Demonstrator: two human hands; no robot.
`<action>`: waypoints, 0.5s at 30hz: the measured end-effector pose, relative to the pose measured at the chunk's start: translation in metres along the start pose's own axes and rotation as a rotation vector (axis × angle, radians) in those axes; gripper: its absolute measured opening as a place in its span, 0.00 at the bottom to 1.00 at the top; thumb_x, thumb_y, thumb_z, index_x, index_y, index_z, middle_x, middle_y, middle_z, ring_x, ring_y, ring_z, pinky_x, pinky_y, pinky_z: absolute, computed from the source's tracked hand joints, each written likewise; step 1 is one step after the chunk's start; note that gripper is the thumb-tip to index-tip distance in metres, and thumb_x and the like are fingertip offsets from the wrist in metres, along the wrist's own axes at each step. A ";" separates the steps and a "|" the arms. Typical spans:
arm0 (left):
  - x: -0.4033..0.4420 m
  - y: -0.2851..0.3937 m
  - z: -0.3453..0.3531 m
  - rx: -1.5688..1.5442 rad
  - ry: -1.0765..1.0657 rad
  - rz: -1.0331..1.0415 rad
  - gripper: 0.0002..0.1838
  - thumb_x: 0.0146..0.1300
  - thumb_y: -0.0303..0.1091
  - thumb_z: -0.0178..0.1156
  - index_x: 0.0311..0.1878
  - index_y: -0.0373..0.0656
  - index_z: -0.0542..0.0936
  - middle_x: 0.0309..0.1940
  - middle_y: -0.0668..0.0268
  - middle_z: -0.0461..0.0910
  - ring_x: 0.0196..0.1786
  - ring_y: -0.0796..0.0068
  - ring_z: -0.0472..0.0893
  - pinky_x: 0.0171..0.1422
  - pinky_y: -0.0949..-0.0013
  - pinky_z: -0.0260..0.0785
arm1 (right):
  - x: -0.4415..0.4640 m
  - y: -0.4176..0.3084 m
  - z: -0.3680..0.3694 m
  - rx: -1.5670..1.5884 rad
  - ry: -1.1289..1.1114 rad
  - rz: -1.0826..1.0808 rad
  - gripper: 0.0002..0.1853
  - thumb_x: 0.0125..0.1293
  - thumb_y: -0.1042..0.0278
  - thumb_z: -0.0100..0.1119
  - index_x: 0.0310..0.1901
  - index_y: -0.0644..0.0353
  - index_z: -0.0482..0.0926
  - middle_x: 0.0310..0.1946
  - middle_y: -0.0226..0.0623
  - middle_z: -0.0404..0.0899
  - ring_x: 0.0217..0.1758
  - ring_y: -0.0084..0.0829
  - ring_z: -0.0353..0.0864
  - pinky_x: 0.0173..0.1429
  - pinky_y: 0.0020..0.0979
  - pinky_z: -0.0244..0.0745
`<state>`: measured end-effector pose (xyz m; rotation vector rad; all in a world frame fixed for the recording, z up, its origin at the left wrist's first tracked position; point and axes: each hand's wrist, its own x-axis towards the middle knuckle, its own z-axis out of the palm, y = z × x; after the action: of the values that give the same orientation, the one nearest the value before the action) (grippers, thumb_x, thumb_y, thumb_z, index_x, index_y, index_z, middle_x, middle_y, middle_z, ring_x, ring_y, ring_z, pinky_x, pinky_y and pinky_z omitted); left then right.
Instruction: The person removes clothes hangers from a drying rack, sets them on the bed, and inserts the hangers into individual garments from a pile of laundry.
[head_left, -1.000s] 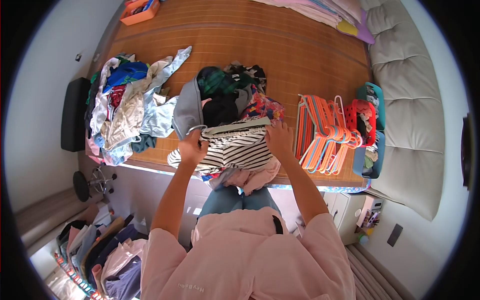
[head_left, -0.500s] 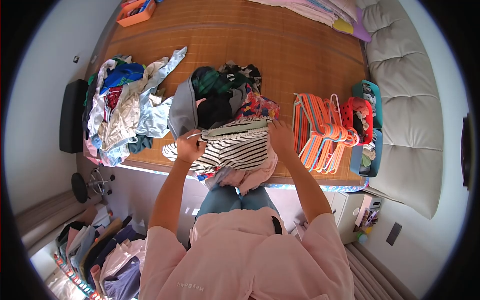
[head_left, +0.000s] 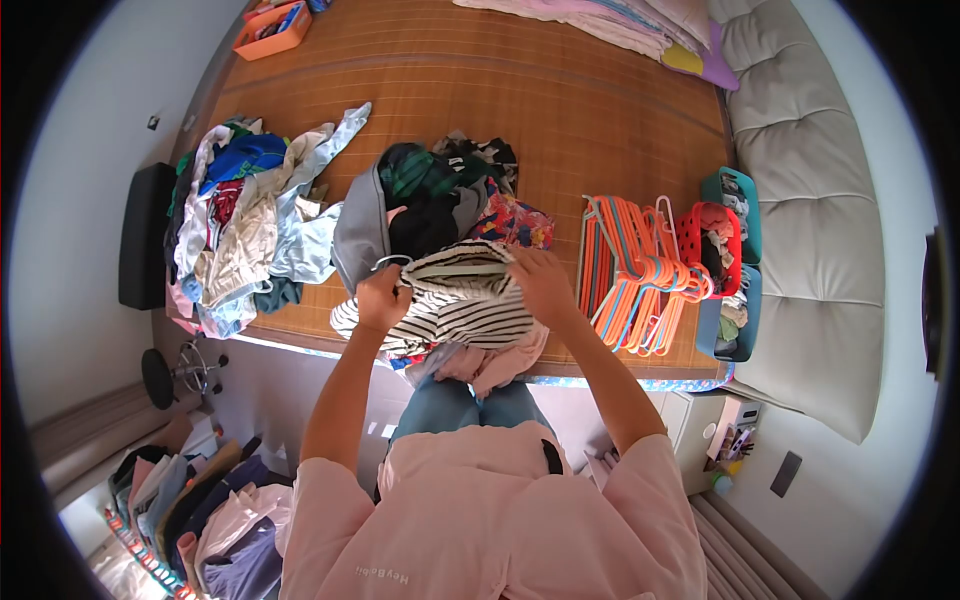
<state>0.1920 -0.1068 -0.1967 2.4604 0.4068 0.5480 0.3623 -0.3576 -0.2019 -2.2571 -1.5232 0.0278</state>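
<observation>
A black-and-white striped garment (head_left: 470, 318) with a gathered waistband lies before me at the bed's near edge, its opening held up. My left hand (head_left: 383, 298) is closed on the left end of the waistband and on a white hanger (head_left: 390, 259), whose hook sticks out above the fist. A pale straight bar shows inside the opening, apparently part of this hanger. At the right end of the waistband, my right hand (head_left: 543, 288) grips the fabric, fingers bent over the edge. Just beyond lie a grey garment (head_left: 360, 232) and a floral garment (head_left: 518, 219).
A clothes pile (head_left: 250, 225) lies to the left. Several orange and blue hangers (head_left: 640, 270) are stacked at the right, beside a red basket (head_left: 690, 238) and teal baskets (head_left: 712, 335). A padded headboard (head_left: 810, 220) borders the right side.
My right hand has moved left, toward the left hand. The waistband has gone from stretched nearly flat to gaping open, and the hanger's hook now stands clearer above the left hand.
</observation>
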 end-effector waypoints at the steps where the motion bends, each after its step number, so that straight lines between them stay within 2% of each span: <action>1: 0.002 0.004 0.002 -0.059 -0.018 -0.003 0.03 0.46 0.27 0.54 0.26 0.39 0.71 0.20 0.52 0.72 0.24 0.47 0.74 0.27 0.53 0.66 | 0.006 -0.008 -0.001 0.055 -0.004 -0.036 0.17 0.54 0.74 0.54 0.47 0.57 0.77 0.53 0.39 0.76 0.55 0.41 0.74 0.61 0.43 0.65; 2: 0.004 0.004 0.007 -0.007 -0.024 0.069 0.05 0.46 0.29 0.56 0.27 0.42 0.72 0.19 0.55 0.73 0.24 0.50 0.75 0.27 0.54 0.67 | 0.010 -0.015 0.001 0.200 0.018 -0.090 0.22 0.54 0.75 0.55 0.53 0.59 0.74 0.51 0.41 0.76 0.57 0.42 0.72 0.62 0.43 0.63; 5: 0.015 0.024 0.013 -0.057 -0.058 0.068 0.06 0.46 0.29 0.56 0.28 0.42 0.71 0.19 0.56 0.73 0.24 0.50 0.75 0.28 0.53 0.67 | 0.016 -0.025 -0.005 0.379 -0.004 0.108 0.28 0.53 0.75 0.58 0.59 0.60 0.70 0.50 0.46 0.75 0.56 0.43 0.72 0.60 0.45 0.64; 6: 0.017 0.028 0.018 -0.069 -0.051 0.091 0.06 0.46 0.29 0.56 0.29 0.42 0.72 0.20 0.55 0.73 0.24 0.50 0.75 0.28 0.53 0.68 | 0.014 -0.025 -0.003 0.367 -0.036 0.184 0.29 0.51 0.78 0.59 0.58 0.60 0.69 0.47 0.48 0.75 0.53 0.47 0.73 0.57 0.46 0.65; 7: 0.018 0.030 0.021 -0.082 -0.045 0.115 0.06 0.45 0.29 0.56 0.29 0.42 0.72 0.20 0.55 0.73 0.24 0.50 0.75 0.28 0.53 0.68 | 0.011 -0.021 0.004 0.355 0.004 0.164 0.27 0.51 0.79 0.59 0.57 0.61 0.69 0.46 0.48 0.74 0.52 0.48 0.73 0.56 0.46 0.65; 8: 0.017 0.031 0.021 -0.127 -0.097 0.097 0.08 0.50 0.30 0.59 0.34 0.41 0.74 0.26 0.54 0.75 0.30 0.49 0.76 0.34 0.52 0.69 | 0.006 -0.015 0.011 0.343 0.043 0.146 0.26 0.51 0.80 0.58 0.55 0.62 0.69 0.46 0.49 0.74 0.51 0.48 0.73 0.55 0.46 0.65; 9: 0.016 0.028 0.020 -0.096 -0.100 0.104 0.08 0.53 0.31 0.59 0.36 0.40 0.74 0.28 0.55 0.75 0.33 0.49 0.76 0.36 0.52 0.69 | 0.004 -0.012 0.011 0.329 0.082 0.128 0.25 0.51 0.81 0.58 0.54 0.62 0.70 0.45 0.49 0.74 0.50 0.49 0.72 0.54 0.46 0.65; 10: 0.015 0.022 0.017 -0.064 -0.101 0.113 0.09 0.55 0.32 0.59 0.37 0.40 0.74 0.31 0.55 0.75 0.36 0.50 0.76 0.39 0.53 0.68 | 0.002 -0.008 0.009 0.385 0.087 0.167 0.20 0.50 0.84 0.56 0.48 0.63 0.71 0.42 0.49 0.73 0.49 0.51 0.71 0.52 0.46 0.66; 11: 0.014 0.015 0.012 -0.032 -0.103 0.123 0.09 0.57 0.33 0.59 0.39 0.40 0.74 0.33 0.55 0.75 0.38 0.50 0.75 0.41 0.53 0.68 | 0.000 -0.004 0.009 0.404 0.105 0.184 0.20 0.50 0.84 0.55 0.48 0.63 0.71 0.42 0.49 0.73 0.49 0.51 0.71 0.52 0.46 0.66; 12: 0.012 0.006 0.004 0.071 -0.208 0.112 0.10 0.62 0.35 0.56 0.43 0.40 0.75 0.38 0.57 0.74 0.44 0.52 0.73 0.48 0.54 0.66 | -0.003 0.000 0.012 0.423 0.121 0.202 0.20 0.50 0.84 0.55 0.47 0.63 0.71 0.42 0.49 0.73 0.49 0.51 0.71 0.51 0.46 0.66; 15: 0.002 -0.004 0.002 0.201 -0.187 0.130 0.09 0.63 0.34 0.55 0.43 0.41 0.75 0.37 0.59 0.75 0.43 0.54 0.73 0.50 0.55 0.65 | -0.011 0.008 0.019 0.473 0.098 0.248 0.19 0.50 0.85 0.55 0.46 0.64 0.72 0.44 0.49 0.73 0.49 0.53 0.71 0.52 0.47 0.66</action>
<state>0.1939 -0.1042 -0.2004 2.7174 0.2375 0.3383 0.3606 -0.3635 -0.2244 -2.0103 -1.0441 0.3104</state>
